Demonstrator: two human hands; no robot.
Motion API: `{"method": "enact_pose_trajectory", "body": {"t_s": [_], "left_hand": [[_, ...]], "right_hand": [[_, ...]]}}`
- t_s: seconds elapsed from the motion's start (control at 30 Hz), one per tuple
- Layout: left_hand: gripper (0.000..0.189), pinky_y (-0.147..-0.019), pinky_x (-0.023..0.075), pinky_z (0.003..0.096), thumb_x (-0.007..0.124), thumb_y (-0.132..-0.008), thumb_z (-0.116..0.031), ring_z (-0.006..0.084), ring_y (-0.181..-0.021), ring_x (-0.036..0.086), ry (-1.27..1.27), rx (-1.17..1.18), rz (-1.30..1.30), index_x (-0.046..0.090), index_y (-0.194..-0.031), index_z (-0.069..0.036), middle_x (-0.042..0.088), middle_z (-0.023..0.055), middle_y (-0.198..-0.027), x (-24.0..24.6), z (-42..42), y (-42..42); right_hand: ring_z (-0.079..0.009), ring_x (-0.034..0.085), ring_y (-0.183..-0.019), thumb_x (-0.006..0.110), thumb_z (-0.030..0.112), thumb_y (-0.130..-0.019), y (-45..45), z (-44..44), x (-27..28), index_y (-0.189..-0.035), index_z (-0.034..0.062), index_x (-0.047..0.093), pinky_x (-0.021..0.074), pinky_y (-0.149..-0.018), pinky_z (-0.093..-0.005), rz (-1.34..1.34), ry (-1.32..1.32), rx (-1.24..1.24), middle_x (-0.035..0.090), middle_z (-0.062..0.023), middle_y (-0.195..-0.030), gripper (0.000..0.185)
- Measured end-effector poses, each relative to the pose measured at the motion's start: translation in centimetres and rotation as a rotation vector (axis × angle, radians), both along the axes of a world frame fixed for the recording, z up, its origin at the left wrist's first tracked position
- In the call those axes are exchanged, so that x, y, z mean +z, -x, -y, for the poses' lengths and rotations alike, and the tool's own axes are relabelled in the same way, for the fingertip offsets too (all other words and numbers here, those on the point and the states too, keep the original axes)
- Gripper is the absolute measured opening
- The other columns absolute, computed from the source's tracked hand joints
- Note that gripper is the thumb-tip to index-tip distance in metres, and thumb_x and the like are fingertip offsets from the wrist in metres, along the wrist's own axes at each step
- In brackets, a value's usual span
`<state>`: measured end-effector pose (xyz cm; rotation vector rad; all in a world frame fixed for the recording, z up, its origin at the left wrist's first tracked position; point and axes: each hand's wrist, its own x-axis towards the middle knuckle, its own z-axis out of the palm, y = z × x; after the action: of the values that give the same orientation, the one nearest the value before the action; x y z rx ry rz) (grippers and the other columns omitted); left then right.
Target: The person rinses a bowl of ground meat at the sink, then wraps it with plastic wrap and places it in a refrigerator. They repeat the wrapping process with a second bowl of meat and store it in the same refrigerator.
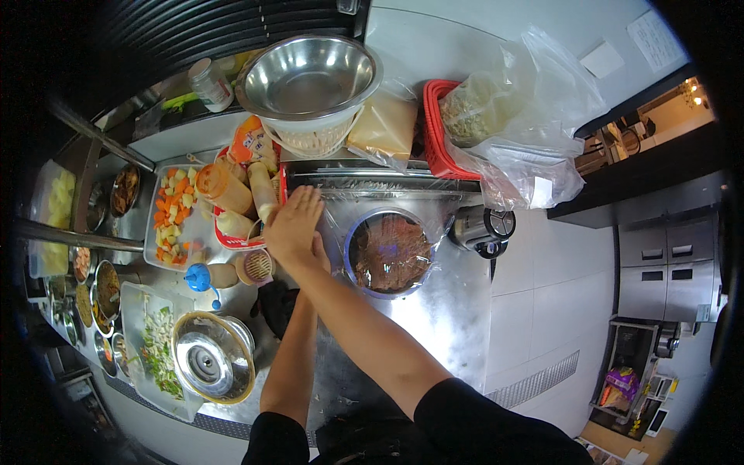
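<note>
My right hand (295, 225) lies with straight fingers at the red basket's right edge, beside clear plastic film. My left hand (321, 254) is mostly hidden beneath it, where the forearms cross. To their right, the film stretches over a round bowl (347, 256) holding brown meat, perhaps marinated. Behind the bowl, a cling film roll (383, 174) lies along the back of the steel counter. Squeeze bottles, one a bottle of orange sauce (224, 189), fill the red basket (232, 241) left of my hands.
A steel basin (308, 81) tops a white basket at the back. Red baskets (433, 128) hold bagged food. A black-and-steel appliance (482, 232) stands right of the bowl. At left are a tub of diced vegetables (174, 215), a blue-capped bottle (212, 277) and a glass-lidded pot (214, 357).
</note>
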<state>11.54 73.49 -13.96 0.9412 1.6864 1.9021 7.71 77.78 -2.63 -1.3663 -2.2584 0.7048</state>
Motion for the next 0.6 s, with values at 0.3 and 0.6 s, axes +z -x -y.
{"method": "enact_pose_trajectory", "body": {"t_s": [0.3,0.6], "left_hand": [[0.036,-0.086,0.0432,0.0284,0.048,-0.093,-0.035,0.0179,-0.095,0.057,0.295,-0.153,0.558,0.055,-0.111,-0.005,0.059,0.0109,-0.109,3.3,-3.0,0.6],[0.044,-0.088,0.0435,0.0323,0.054,-0.089,-0.038,0.0205,-0.102,0.057,0.330,-0.185,0.791,0.054,-0.116,-0.003,0.060,0.0109,-0.113,6.9,-7.2,1.4]], "right_hand": [[-0.0368,0.060,-0.086,0.055,0.015,-0.079,-12.6,-4.6,2.6,-0.104,0.0004,0.058,0.0482,-0.078,-0.0390,-0.442,-0.002,0.111,0.062,-0.0199,-0.096,0.029],[-0.0330,0.052,-0.099,0.061,0.038,-0.082,-26.1,-8.5,-4.9,-0.119,-0.0097,0.041,0.0411,-0.085,-0.0384,-0.049,0.036,-0.688,0.052,-0.0256,-0.109,0.063]]}}
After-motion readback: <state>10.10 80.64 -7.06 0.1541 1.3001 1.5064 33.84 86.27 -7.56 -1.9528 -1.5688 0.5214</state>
